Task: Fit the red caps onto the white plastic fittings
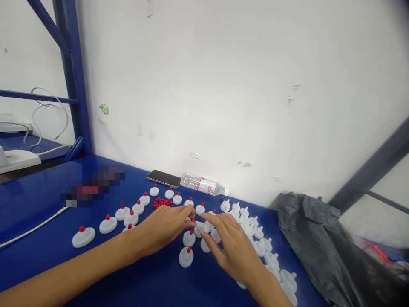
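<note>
My left hand (164, 226) is closed in a pinch, with a small red cap (193, 220) at its fingertips. Facing it, my right hand (234, 241) grips a white plastic lid (207, 227) with a narrow spout, between thumb and fingers. The spout points toward the red cap; whether they touch is too small to tell. Below the hands stand white lids with red tips, such as this lid (185, 257). A pile of small red caps (162, 202) lies just beyond my left hand. To the right of my right hand, bare white lids (266, 244) spread in a heap.
More red-tipped lids (108, 224) stand in rows at the left. Against the wall lie a phone (163, 178) and a clear water bottle (204, 184). A dark plastic bag (309, 230) covers the right side. A blue metal frame post (75, 76) rises at the left.
</note>
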Action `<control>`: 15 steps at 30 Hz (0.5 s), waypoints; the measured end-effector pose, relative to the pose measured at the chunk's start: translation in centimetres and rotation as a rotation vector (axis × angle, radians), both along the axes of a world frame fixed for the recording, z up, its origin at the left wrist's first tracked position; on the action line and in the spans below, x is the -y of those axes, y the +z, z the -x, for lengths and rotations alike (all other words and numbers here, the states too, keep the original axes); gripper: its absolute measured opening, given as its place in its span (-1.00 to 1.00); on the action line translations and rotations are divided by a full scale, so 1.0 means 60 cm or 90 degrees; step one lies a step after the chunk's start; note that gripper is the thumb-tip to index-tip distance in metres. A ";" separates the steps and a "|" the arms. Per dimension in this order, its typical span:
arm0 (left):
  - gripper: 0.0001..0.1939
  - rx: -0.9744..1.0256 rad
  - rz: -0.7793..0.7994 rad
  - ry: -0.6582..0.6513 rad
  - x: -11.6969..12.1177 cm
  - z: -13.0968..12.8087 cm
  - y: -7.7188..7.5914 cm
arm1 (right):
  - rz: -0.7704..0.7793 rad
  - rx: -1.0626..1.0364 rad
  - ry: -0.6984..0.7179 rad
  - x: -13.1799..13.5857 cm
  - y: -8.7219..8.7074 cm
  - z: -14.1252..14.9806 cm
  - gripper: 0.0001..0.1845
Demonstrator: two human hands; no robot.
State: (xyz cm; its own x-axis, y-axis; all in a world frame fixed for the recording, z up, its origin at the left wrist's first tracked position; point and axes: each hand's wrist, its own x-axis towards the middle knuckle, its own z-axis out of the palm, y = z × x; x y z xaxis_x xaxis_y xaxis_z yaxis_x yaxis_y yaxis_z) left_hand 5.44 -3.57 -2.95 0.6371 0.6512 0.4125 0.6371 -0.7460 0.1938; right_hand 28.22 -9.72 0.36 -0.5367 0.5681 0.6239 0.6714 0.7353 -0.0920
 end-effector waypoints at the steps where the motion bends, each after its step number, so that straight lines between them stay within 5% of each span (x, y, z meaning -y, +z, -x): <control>1: -0.83 0.001 -0.012 0.004 -0.001 0.000 -0.003 | 0.000 0.005 0.000 0.000 0.000 0.000 -0.57; 15: -0.80 -0.032 -0.107 -0.025 0.011 -0.003 0.002 | -0.017 -0.019 0.021 -0.004 -0.011 -0.002 -0.57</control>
State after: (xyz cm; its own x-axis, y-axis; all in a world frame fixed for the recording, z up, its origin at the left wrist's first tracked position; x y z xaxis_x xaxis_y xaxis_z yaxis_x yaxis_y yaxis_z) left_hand 5.65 -4.26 -2.83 0.6833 0.5500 0.4803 0.6127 -0.7896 0.0325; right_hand 28.34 -9.49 -0.31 -0.5354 0.5333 0.6549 0.6440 0.7595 -0.0920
